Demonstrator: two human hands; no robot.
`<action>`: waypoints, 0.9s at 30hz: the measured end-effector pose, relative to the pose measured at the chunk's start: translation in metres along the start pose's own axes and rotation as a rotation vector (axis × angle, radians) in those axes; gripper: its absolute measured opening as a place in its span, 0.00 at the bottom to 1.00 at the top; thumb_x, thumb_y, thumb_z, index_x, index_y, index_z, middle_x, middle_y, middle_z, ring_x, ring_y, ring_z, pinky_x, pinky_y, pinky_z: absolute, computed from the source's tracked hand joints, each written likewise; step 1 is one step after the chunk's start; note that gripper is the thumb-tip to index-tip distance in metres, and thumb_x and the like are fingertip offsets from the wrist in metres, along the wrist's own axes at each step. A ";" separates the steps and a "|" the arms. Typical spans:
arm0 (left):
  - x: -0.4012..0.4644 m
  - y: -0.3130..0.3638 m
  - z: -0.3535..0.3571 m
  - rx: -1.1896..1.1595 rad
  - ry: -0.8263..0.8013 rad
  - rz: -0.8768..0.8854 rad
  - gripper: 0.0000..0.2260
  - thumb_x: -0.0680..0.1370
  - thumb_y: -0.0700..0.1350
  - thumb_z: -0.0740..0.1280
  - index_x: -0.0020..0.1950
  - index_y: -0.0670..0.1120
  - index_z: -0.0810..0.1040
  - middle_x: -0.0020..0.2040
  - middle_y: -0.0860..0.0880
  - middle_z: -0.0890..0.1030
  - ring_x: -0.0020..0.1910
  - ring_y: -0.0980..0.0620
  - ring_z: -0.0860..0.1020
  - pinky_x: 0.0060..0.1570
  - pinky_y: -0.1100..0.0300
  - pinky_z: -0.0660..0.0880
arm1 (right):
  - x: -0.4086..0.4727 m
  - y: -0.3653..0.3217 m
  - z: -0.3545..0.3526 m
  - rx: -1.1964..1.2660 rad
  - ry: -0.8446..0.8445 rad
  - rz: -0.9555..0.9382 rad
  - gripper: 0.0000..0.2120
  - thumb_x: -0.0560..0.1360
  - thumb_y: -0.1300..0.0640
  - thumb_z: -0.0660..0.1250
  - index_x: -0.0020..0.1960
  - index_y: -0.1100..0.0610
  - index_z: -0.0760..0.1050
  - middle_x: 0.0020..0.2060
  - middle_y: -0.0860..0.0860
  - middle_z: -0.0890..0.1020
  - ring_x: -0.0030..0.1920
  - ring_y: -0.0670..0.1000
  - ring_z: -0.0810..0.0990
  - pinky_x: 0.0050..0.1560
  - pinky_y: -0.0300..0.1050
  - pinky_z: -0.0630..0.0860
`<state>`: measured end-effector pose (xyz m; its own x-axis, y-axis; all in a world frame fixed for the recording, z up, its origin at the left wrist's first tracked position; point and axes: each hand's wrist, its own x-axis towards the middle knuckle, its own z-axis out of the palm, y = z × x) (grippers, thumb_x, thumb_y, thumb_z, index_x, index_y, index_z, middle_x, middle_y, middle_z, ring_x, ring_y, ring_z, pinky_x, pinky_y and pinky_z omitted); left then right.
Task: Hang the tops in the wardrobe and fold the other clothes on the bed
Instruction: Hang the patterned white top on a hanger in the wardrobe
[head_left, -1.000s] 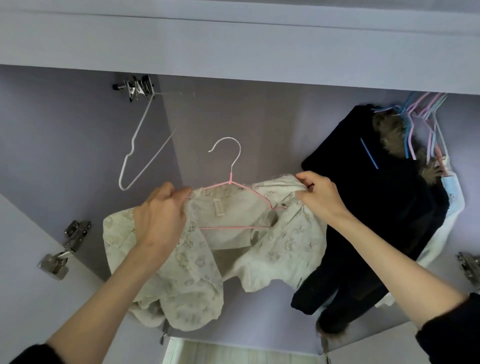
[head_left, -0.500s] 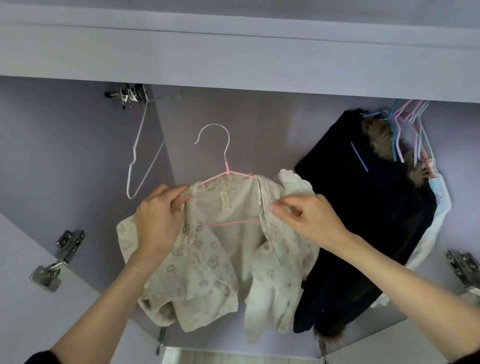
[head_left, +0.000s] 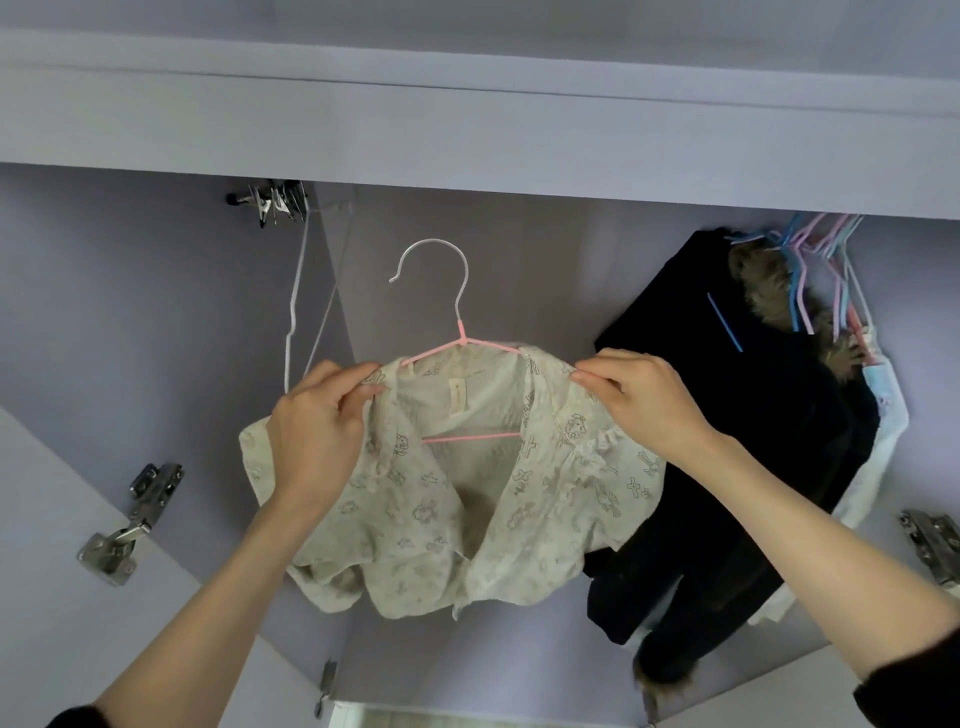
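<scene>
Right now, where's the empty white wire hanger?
Head view, upper left: the empty white wire hanger hangs in the wardrobe beneath the metal clips, just left of the pink hanger carrying the cream printed top.

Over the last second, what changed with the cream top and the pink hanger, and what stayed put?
The right hand shifted its grip from the top's loose right side to the shoulder at the collar, drawing it over the pink hanger. The cream top now sits on both hanger arms instead of hanging bunched. The left hand kept pinching the left shoulder. The hook is still off the rail; the white hanger and dark coat hang unchanged.
</scene>
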<state>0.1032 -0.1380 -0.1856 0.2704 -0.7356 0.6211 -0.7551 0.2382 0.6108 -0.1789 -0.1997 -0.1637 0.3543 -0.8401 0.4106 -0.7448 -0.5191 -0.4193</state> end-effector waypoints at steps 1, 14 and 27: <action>0.000 0.000 0.000 0.006 0.000 0.011 0.08 0.75 0.37 0.68 0.52 0.44 0.84 0.38 0.52 0.76 0.32 0.48 0.74 0.37 0.50 0.75 | -0.001 0.002 0.000 0.041 -0.001 0.035 0.12 0.78 0.55 0.63 0.44 0.61 0.81 0.31 0.52 0.75 0.32 0.51 0.72 0.40 0.47 0.71; 0.011 -0.003 -0.011 0.174 -0.022 0.189 0.09 0.74 0.34 0.68 0.50 0.43 0.84 0.39 0.46 0.80 0.33 0.45 0.77 0.31 0.50 0.75 | -0.010 0.002 -0.011 -0.224 0.069 -0.171 0.06 0.74 0.61 0.68 0.48 0.59 0.82 0.46 0.52 0.83 0.46 0.57 0.79 0.47 0.49 0.68; 0.000 0.000 0.005 -0.038 -0.077 0.048 0.07 0.74 0.39 0.70 0.50 0.44 0.84 0.36 0.55 0.75 0.30 0.57 0.72 0.37 0.63 0.70 | 0.010 -0.048 0.013 0.135 -0.022 -0.106 0.11 0.77 0.56 0.65 0.56 0.60 0.78 0.46 0.49 0.78 0.50 0.51 0.77 0.51 0.43 0.70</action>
<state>0.1004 -0.1406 -0.1883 0.1862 -0.7691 0.6114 -0.7428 0.2971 0.6000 -0.1322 -0.1847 -0.1497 0.4403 -0.7817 0.4416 -0.6202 -0.6205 -0.4800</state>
